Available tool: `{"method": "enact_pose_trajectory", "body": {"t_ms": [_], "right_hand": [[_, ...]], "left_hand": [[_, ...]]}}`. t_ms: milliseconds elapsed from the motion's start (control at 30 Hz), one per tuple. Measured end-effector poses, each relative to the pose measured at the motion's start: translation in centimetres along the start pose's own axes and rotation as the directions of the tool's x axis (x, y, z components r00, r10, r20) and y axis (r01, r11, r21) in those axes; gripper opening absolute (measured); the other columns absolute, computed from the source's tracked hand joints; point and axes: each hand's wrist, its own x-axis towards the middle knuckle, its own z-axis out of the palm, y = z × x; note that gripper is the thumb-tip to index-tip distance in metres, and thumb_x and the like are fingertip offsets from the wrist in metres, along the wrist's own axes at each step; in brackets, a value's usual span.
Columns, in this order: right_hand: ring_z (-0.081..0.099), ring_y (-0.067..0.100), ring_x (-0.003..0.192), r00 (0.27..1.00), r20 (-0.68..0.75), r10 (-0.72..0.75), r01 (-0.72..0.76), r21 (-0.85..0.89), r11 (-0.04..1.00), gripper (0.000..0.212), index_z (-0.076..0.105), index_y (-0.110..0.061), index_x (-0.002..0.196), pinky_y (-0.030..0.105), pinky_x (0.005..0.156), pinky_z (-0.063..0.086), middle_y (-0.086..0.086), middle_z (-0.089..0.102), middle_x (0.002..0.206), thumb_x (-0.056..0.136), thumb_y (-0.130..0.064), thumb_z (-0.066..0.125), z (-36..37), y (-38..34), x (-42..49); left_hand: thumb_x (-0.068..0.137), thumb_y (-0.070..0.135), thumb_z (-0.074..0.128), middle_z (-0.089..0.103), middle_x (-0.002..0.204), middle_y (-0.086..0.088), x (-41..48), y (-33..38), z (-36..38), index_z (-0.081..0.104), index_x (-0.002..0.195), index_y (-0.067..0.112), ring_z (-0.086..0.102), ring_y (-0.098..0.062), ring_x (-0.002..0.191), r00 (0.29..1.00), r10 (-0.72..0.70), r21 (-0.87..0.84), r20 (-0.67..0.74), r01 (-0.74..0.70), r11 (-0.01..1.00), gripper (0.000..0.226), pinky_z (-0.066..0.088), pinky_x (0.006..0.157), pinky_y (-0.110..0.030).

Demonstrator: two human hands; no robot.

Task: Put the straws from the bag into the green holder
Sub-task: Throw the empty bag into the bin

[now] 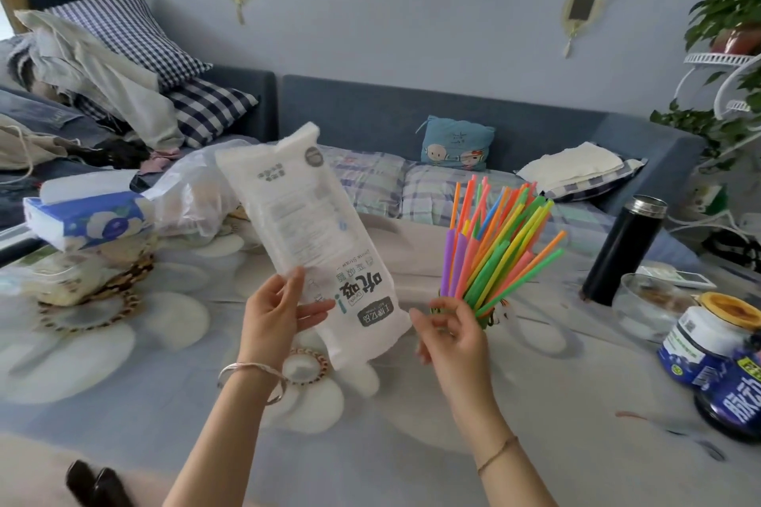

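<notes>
My left hand [280, 311] grips a white plastic straw bag [304, 226] by its lower part and holds it upright above the table. The bag looks flat; I cannot tell if any straws are inside. To its right, several coloured straws [498, 235] fan out of the green holder [486, 317], which is mostly hidden behind my right hand. My right hand [449, 329] hovers just in front of the holder with fingers loosely spread, and holds nothing that I can see.
On the flowered tablecloth [164, 383] lie a tissue pack [88, 218] and a clear plastic bag [193, 193] at the left. A black flask [624, 249], a glass bowl [650, 303] and jars [716, 346] stand at the right. A sofa runs behind the table.
</notes>
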Motion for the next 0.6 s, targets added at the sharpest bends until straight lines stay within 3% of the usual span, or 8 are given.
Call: {"method": "enact_pose_trajectory", "body": {"t_ms": [100, 167, 267, 400, 500, 600], "right_hand": [[0.066, 0.016, 0.054, 0.974, 0.203, 0.095, -0.116, 0.092, 0.989, 0.044, 0.047, -0.037, 0.117, 0.023, 0.049, 0.053, 0.004, 0.075, 0.072, 0.080, -0.027, 0.068, 0.7, -0.5, 0.0], [0.071, 0.019, 0.064, 0.943, 0.285, 0.174, -0.206, 0.086, 0.975, 0.056, 0.047, -0.033, 0.123, 0.024, 0.054, 0.056, 0.005, 0.077, 0.079, 0.071, -0.041, 0.068, 1.1, -0.8, -0.2], [0.073, 0.020, 0.074, 0.929, 0.287, 0.233, -0.267, 0.083, 0.960, 0.063, 0.058, -0.013, 0.114, 0.024, 0.056, 0.057, 0.004, 0.077, 0.085, 0.062, -0.048, 0.069, 1.6, -1.1, -0.4], [0.073, 0.023, 0.075, 0.909, 0.333, 0.249, -0.279, 0.046, 0.959, 0.061, 0.055, -0.032, 0.113, 0.025, 0.057, 0.056, 0.008, 0.077, 0.085, 0.059, -0.057, 0.070, 1.8, -1.1, -0.4], [0.073, 0.023, 0.070, 0.892, 0.374, 0.255, -0.289, 0.035, 0.957, 0.053, 0.065, -0.022, 0.094, 0.026, 0.059, 0.057, 0.010, 0.076, 0.078, 0.055, -0.057, 0.072, 2.1, -1.2, -0.3], [0.073, 0.017, 0.072, 0.916, 0.325, 0.237, -0.275, 0.077, 0.958, 0.040, 0.066, -0.017, 0.068, 0.023, 0.062, 0.057, 0.007, 0.077, 0.077, 0.049, -0.051, 0.076, 2.2, -0.9, -0.1]], "left_hand": [[0.088, 0.039, 0.059, 0.079, 0.077, -0.002, -0.4, 0.4, -0.3, 0.070, 0.090, 0.010, 0.076, -0.018, 0.068, 0.998, 0.031, 0.089, 0.049, -0.035, 0.995, 0.031, 0.058, 0.056, -0.018], [0.079, 0.044, 0.062, 0.078, 0.071, -0.003, -0.7, 0.2, -0.4, 0.071, 0.081, 0.008, 0.076, -0.018, 0.067, 0.994, 0.063, 0.171, 0.087, -0.077, 0.982, 0.038, 0.057, 0.056, -0.017], [0.072, 0.047, 0.064, 0.079, 0.073, -0.003, -0.9, 0.1, -0.9, 0.076, 0.076, 0.015, 0.076, -0.019, 0.070, 0.987, 0.059, 0.223, 0.152, -0.093, 0.970, 0.034, 0.057, 0.060, -0.016], [0.072, 0.049, 0.064, 0.080, 0.079, -0.004, -1.0, 0.3, -2.1, 0.081, 0.072, 0.026, 0.077, -0.017, 0.076, 0.973, 0.053, 0.230, 0.227, -0.106, 0.967, 0.028, 0.058, 0.066, -0.017], [0.067, 0.056, 0.066, 0.080, 0.079, -0.004, -1.1, 0.2, -2.7, 0.081, 0.072, 0.028, 0.077, -0.018, 0.076, 0.967, 0.031, 0.263, 0.255, -0.100, 0.960, 0.032, 0.059, 0.065, -0.018], [0.070, 0.051, 0.065, 0.079, 0.078, -0.002, -1.1, 0.0, -3.3, 0.081, 0.067, 0.025, 0.076, -0.017, 0.075, 0.980, 0.032, 0.258, 0.197, -0.083, 0.963, 0.030, 0.059, 0.064, -0.018]]}}
